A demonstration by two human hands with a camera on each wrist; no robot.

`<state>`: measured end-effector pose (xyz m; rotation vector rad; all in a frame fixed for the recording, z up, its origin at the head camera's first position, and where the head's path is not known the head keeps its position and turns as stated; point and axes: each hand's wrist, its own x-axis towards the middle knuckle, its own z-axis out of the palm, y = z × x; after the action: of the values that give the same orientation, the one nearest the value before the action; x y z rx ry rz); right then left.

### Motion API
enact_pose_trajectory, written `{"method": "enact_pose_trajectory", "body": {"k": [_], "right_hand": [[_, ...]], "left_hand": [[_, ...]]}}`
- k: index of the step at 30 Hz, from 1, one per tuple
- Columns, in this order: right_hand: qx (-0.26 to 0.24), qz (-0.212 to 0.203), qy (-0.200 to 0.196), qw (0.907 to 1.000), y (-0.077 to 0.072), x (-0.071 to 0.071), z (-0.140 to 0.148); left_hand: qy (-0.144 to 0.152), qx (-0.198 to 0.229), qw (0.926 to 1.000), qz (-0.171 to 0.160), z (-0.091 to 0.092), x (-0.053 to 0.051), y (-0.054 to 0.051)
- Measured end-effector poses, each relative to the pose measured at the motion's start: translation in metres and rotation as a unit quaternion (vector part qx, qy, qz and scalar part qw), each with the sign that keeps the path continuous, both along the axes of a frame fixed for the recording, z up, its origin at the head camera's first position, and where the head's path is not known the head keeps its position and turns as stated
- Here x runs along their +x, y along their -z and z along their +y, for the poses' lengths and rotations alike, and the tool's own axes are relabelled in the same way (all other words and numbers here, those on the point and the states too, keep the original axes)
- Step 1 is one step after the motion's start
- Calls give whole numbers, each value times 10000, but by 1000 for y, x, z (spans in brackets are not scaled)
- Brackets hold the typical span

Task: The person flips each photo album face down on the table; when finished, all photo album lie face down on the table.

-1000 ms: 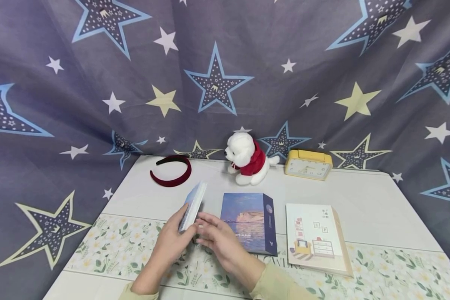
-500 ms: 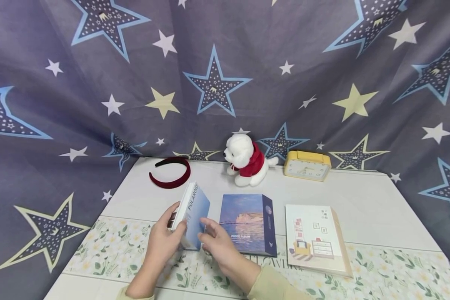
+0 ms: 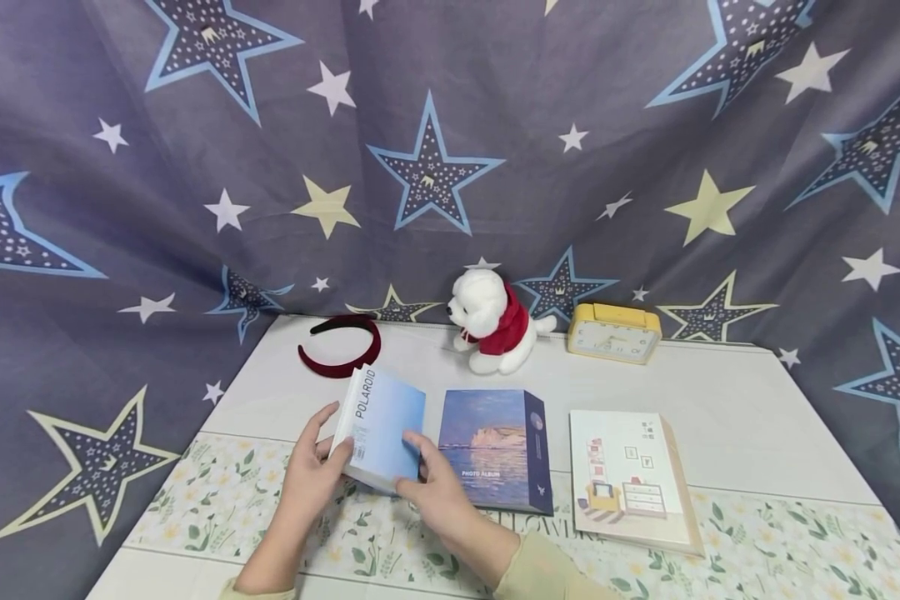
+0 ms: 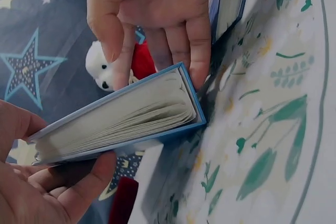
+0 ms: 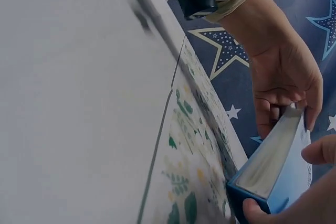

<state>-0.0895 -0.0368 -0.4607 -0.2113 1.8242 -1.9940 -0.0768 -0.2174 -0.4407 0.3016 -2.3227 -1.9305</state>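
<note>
A thick blue photo album (image 3: pixel 390 421) with POLAROID on its cover is held tilted above the table, cover facing up toward the head camera. My left hand (image 3: pixel 309 471) grips its spine side, thumb on the front and fingers behind. At the lower right corner my right hand (image 3: pixel 444 493) holds it, index finger over the cover and thumb at the bottom edge. The left wrist view shows the page edges of the album (image 4: pixel 126 119), slightly fanned; in the right wrist view a thumb presses the corner of the album (image 5: pixel 289 169).
Just right lies a sea-painting photo album (image 3: pixel 487 442), then a white illustrated album (image 3: pixel 622 467). Behind stand a white plush dog (image 3: pixel 495 321) in red and a yellow alarm clock (image 3: pixel 615 333). A dark red headband (image 3: pixel 341 367) lies back left. A starry curtain (image 3: pixel 570 192) hangs behind.
The album has turned from edge-on until its blue cover faces the head camera. My left hand has shifted a little left, and my right hand has come onto the album's lower right corner.
</note>
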Motion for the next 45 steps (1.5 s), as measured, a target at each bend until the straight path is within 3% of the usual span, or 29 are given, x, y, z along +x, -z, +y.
{"method": "enact_pose_trajectory", "body": {"k": [6, 12, 15, 19, 22, 25, 32, 39, 45], "right_hand": [[315, 212, -127, 9992, 0, 1, 1], [445, 480, -246, 9976, -1, 3, 1], [403, 514, -321, 9973, -1, 5, 2], [403, 582, -472, 9964, 1, 6, 4], [521, 699, -554, 9946, 3, 7, 3], [736, 830, -539, 9924, 4, 8, 3], [1039, 1050, -524, 9876, 2, 11, 4], [987, 1144, -581, 9868, 3, 12, 6], [900, 1041, -638, 9884, 0, 12, 6]], "left_hand": [[54, 111, 9996, -248, -6, -1, 2], [193, -541, 9977, -363, -12, -1, 2], [220, -1119, 9921, -519, -12, -1, 4], [590, -1671, 9820, -647, -14, -1, 9], [948, -1643, 9801, -588, -15, -2, 15], [1093, -1610, 9793, -557, -16, -2, 21], [1158, -2067, 9676, -877, -16, -3, 27], [1298, -2258, 9617, -858, -16, -2, 27], [1335, -2705, 9483, -988, -17, -1, 23]]}}
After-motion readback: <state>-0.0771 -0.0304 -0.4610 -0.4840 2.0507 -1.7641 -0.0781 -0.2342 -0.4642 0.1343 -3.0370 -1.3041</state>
